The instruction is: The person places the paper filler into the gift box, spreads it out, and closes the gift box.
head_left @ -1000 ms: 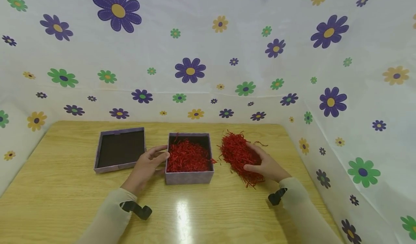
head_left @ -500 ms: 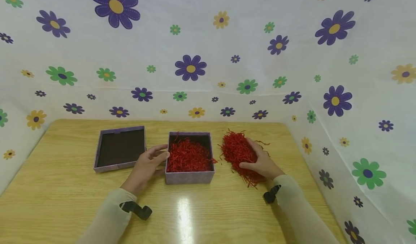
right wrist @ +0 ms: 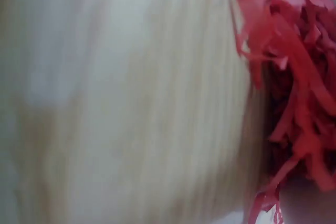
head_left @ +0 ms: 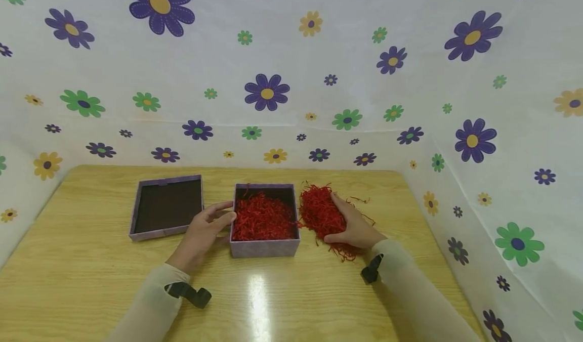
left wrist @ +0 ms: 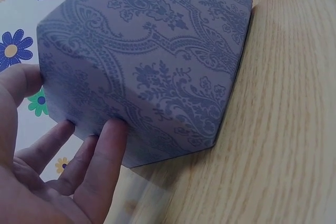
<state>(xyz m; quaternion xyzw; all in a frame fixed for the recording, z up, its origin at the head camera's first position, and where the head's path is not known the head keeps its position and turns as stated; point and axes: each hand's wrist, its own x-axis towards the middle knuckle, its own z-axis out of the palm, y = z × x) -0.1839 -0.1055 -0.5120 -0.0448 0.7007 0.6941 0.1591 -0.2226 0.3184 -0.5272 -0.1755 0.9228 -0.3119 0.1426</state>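
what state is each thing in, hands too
patterned purple box: upright, open
box lid: off, inside facing up
red shredded paper in box: loose, heaped
red shredded paper pile: loose, outside box
left hand: touching box's side
right hand: on the pile

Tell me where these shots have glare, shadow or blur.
Head view: a bright glare streak on the wooden tabletop, nearer the camera than the open purple box, and a soft shadow along the right sleeve; left wrist view: dim, but the box's scrollwork pattern reads clearly; right wrist view: wood grain badly blurred and washed out, red paper shreds a bit soft.
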